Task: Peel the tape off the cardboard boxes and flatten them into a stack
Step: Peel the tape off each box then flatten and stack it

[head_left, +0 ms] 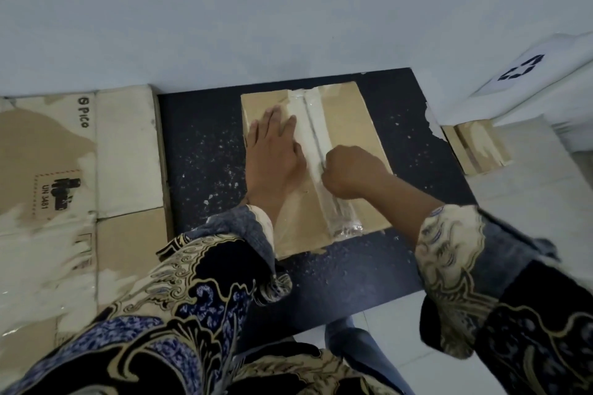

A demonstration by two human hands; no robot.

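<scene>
A brown cardboard box (353, 125) lies on a dark speckled mat (205, 151), with a strip of clear tape (316, 125) running down its middle seam. My left hand (272, 151) lies flat on the box's left half, fingers straight, pressing it down. My right hand (349, 170) is curled into a fist at the seam and pinches the tape there. Nearer me, loosened clear tape (340, 218) crinkles along the seam down to the box's front edge.
Flattened cardboard (125, 151) with torn patches and printed marks covers the floor on the left. A smaller cardboard piece (478, 147) lies at the right by a white surface bearing a recycling symbol (523, 69). A pale wall stands behind. White tiles show at the bottom.
</scene>
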